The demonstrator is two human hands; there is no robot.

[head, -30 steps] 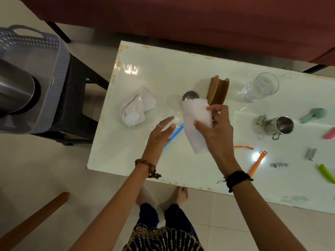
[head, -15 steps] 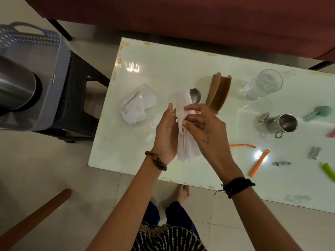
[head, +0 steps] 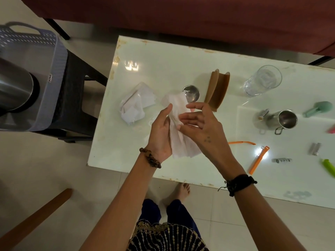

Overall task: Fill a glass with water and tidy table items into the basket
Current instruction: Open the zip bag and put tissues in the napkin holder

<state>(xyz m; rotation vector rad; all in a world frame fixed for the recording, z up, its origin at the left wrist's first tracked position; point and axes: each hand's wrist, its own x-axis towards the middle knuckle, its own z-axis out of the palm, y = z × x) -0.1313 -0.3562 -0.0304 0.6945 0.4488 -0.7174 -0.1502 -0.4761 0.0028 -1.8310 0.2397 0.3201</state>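
Over the white table, both hands hold a white paper napkin. My left hand cups it from the left and my right hand pinches it from the right. A clear glass with water stands at the back right. The grey basket sits on a dark stool left of the table, with a steel jug inside. A crumpled plastic packet of napkins lies left of my hands.
A small steel bowl and a wooden napkin holder stand behind my hands. To the right lie a steel mug, orange clips, batteries, a teal item and a green clip. A maroon sofa runs behind.
The right hand held the napkin alone; the left hand came up from the table and joined it. The napkin is now gathered and creased between both hands.
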